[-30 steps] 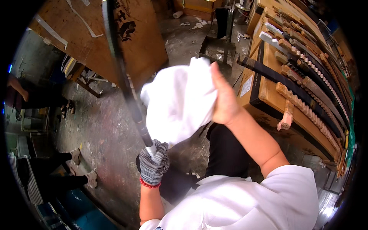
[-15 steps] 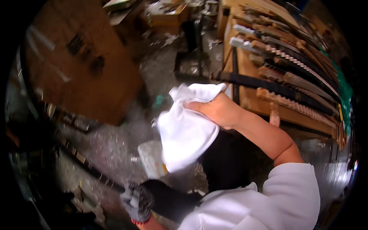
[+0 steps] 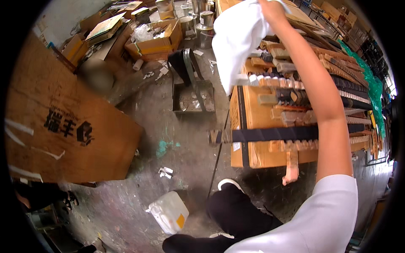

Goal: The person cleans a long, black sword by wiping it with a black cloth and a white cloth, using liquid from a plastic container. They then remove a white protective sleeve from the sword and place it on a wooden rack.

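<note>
My right arm reaches forward and away over a cardboard box point(image 3: 253, 149) covered with wooden, notched and dark-wrapped lengths. At the top of the view my bare right hand point(image 3: 273, 12) is closed on a white cloth point(image 3: 238, 38). The cloth hangs down to the left of the hand, its lower tip near the box's far left corner. Below it lie a notched pale strip point(image 3: 276, 82) and a long black-wrapped bar point(image 3: 274, 134), whose end sticks out past the box edge. My left hand is out of view.
A white plastic jug point(image 3: 168, 211) stands on the floor by my feet. Ahead is a black metal dustpan point(image 3: 194, 99). A large cardboard sheet or box point(image 3: 101, 143) is at left. An open carton point(image 3: 158, 48) and metal cans point(image 3: 206, 21) stand at the back.
My right hand has carried the white cloth forward, from in front of my body to above the box. The gloved left hand, low in the view before, has gone out of sight.
</note>
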Demonstrator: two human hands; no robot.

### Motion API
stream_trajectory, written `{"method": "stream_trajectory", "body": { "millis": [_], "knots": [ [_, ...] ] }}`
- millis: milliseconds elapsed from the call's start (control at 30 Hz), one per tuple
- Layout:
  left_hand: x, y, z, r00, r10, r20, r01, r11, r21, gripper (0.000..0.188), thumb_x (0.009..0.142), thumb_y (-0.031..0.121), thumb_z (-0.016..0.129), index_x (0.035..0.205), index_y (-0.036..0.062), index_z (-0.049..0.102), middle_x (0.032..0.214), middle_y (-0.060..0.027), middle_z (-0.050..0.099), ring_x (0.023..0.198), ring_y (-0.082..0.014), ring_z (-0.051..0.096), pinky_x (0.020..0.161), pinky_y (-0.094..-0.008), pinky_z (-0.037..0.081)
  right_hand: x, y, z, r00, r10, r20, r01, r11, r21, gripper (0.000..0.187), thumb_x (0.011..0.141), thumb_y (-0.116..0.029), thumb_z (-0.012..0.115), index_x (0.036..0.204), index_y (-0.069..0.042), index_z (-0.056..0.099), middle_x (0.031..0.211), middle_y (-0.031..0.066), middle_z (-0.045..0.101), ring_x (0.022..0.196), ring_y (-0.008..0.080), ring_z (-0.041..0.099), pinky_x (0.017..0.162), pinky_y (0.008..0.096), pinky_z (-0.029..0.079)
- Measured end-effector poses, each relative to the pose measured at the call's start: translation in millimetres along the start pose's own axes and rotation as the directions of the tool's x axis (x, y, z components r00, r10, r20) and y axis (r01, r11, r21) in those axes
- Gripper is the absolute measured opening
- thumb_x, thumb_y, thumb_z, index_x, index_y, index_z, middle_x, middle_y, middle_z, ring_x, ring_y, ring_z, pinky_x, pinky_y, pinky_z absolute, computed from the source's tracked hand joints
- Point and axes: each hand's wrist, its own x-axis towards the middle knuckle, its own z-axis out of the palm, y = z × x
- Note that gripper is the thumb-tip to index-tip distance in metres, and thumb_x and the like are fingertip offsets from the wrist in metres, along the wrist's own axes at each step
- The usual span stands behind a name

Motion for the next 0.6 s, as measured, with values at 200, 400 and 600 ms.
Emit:
{"method": "stream_trajectory", "body": {
  "millis": [200,400,600],
  "knots": [
    [20.7,41.4,53.7,0.998,-0.041,-0.053,0.042,0.999,0.014,0.021,0.09,0.023,0.041,0.07,0.0152,0.04,0.049,0.0055,0.035,0.036,-0.0066,0.033,0.033,-0.0231,0.027,109.8,130.4,-7.7,0.939,0.129,0.319,-0.082,0.984,-0.156,0.057,0.08,-0.043,0.059,0.106,0.008,0.058,0.109,0.0227,0.058,0.096,0.0297,0.058,0.088,0.0394,0.042],
    [-8.3,123.5,89.7,0.997,-0.001,-0.08,0.003,1.0,0.016,0.023,0.092,0.025,0.038,0.071,0.015,0.04,0.048,0.0064,0.033,0.034,-0.0063,0.03,0.031,-0.0224,0.025,66.7,94.1,-58.6,0.725,0.441,0.529,-0.326,0.896,-0.301,0.058,0.078,-0.034,0.061,0.119,0.006,0.049,0.114,0.0182,0.056,0.106,0.027,0.052,0.088,0.036,0.04],
    [-81.8,203.4,139.5,0.978,0.038,-0.204,-0.019,0.995,0.094,0.021,0.089,0.024,0.046,0.071,0.0131,0.043,0.049,0.0062,0.034,0.033,-0.0067,0.031,0.03,-0.0228,0.025,-12.4,-62.5,-161.4,0.486,0.036,0.873,-0.492,0.837,0.239,0.025,0.091,-0.026,0.051,0.102,-0.004,0.056,0.076,0.0027,0.059,0.058,0.0083,0.055,0.049,0.0204,0.044]
  ]
}}
